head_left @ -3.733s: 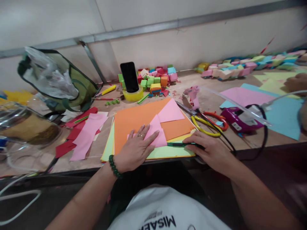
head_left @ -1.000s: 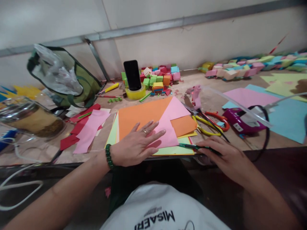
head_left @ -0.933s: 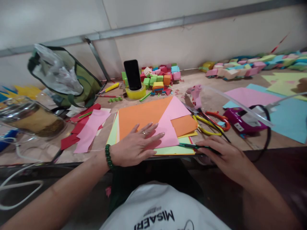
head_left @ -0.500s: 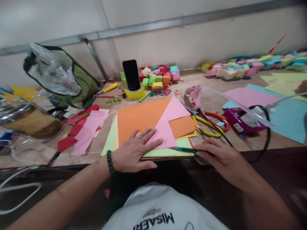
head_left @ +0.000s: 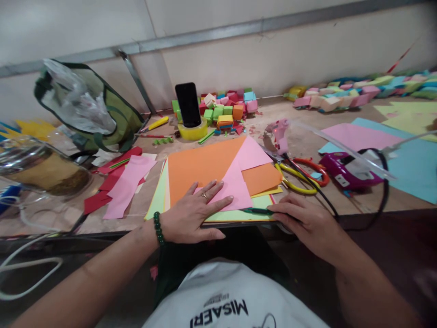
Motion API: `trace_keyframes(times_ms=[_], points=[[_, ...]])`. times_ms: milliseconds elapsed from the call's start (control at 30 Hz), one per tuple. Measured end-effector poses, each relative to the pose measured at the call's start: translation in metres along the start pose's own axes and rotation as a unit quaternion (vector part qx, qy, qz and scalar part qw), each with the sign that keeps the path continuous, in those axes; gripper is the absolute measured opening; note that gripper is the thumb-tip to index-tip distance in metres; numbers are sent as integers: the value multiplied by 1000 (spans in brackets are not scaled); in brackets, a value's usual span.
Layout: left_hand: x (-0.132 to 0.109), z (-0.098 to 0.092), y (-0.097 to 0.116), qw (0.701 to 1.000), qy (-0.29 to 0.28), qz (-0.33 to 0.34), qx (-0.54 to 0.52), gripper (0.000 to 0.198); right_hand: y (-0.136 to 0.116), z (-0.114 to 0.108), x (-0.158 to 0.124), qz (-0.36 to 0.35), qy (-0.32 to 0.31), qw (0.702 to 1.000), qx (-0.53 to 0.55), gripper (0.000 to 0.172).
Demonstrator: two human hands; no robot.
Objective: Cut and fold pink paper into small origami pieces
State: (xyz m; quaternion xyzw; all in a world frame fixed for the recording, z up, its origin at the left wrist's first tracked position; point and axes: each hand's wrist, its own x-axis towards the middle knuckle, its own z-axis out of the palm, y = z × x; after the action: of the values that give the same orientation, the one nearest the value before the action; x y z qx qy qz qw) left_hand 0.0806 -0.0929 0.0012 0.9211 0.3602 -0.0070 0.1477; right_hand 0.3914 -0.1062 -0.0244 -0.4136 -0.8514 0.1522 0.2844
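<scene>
My left hand lies flat with fingers spread, pressing on a folded pink sheet of paper. That sheet rests on an orange sheet, with pale green paper showing beneath at the table's front edge. In my right hand is a slim green craft knife, gripped between thumb and fingers. Its tip points left and meets the lower edge of the pink paper. Yellow-handled scissors lie just beyond my right hand.
A phone stands in a yellow tape roll. Folded paper pieces are heaped behind. Right are a pink glue gun, a purple device and blue paper. Left are pink strips, a jar and a green bag.
My right hand and the green craft knife have shifted slightly left along the paper's near edge. My left hand stays pressed on the pink sheet. The view has moved a little.
</scene>
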Motion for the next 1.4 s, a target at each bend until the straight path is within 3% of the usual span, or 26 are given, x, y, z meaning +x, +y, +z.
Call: trace_keyframes(times_ms=[367, 633, 800, 933, 1400], points=[[1, 0, 1, 1000, -2, 1, 11, 80, -2, 4, 2, -5, -3, 1000, 12, 18], [10, -5, 17, 1000, -8, -28, 10, 83, 1, 2, 2, 5, 14, 1000, -10, 16], [6, -13, 5, 1000, -18, -9, 19, 83, 3, 0, -1, 10, 6, 1000, -26, 16], [2, -8, -4, 1000, -27, -3, 10, 88, -3, 2, 7, 2, 5, 1000, -18, 16], [1, -3, -3, 1000, -22, -11, -8, 90, -3, 5, 11, -28, -17, 999, -2, 15]])
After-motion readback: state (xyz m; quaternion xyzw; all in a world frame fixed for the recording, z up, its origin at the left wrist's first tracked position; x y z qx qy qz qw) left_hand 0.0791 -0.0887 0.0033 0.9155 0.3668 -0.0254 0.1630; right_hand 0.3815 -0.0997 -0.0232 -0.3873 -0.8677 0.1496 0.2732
